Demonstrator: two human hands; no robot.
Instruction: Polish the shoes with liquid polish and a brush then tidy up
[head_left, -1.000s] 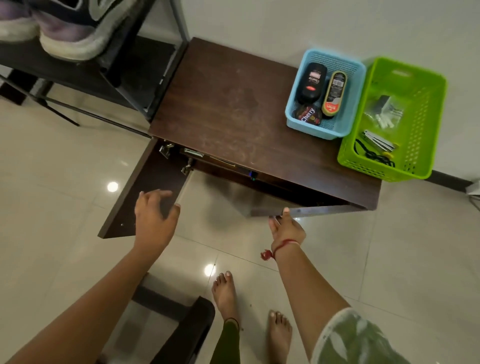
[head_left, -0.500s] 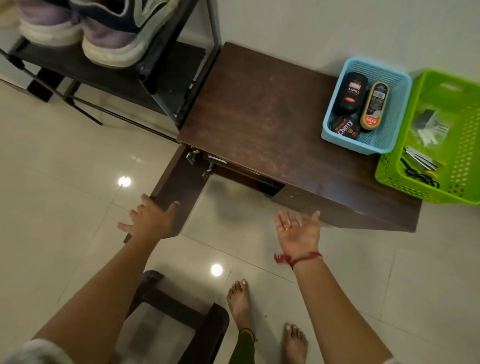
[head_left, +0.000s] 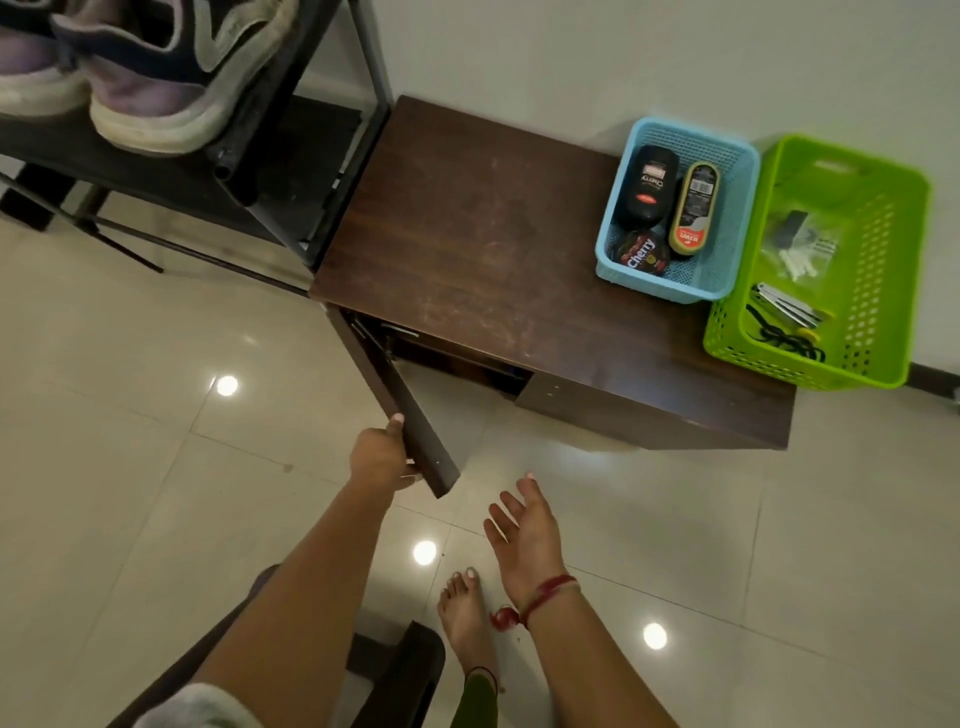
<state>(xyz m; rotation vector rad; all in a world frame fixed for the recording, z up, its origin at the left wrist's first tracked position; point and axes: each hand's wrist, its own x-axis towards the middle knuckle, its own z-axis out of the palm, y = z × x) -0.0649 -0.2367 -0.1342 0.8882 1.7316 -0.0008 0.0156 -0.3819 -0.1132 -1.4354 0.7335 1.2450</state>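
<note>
A dark wooden cabinet (head_left: 467, 234) stands against the wall. Its left door (head_left: 387, 387) hangs part open and its right door (head_left: 623, 415) is closed. My left hand (head_left: 379, 457) grips the outer edge of the left door, thumb on top. My right hand (head_left: 524, 530) hovers over the floor, fingers spread, holding nothing. On the cabinet a blue basket (head_left: 748, 208) holds a black liquid polish bottle (head_left: 647, 187), a shoe-shine sponge (head_left: 693, 208) and a Cherry polish tin (head_left: 640, 252). Worn sneakers (head_left: 156, 78) sit on the black rack at upper left.
A green basket (head_left: 883, 260) with laces and small items overhangs the cabinet's right end. The black shoe rack (head_left: 291, 171) touches the cabinet's left side. A dark stool (head_left: 410, 670) stands by my bare foot (head_left: 465, 618) on the glossy tiled floor.
The right door has swung closed and my right hand has left it and drawn back. My left hand has swung the left door inward from wide open to part open.
</note>
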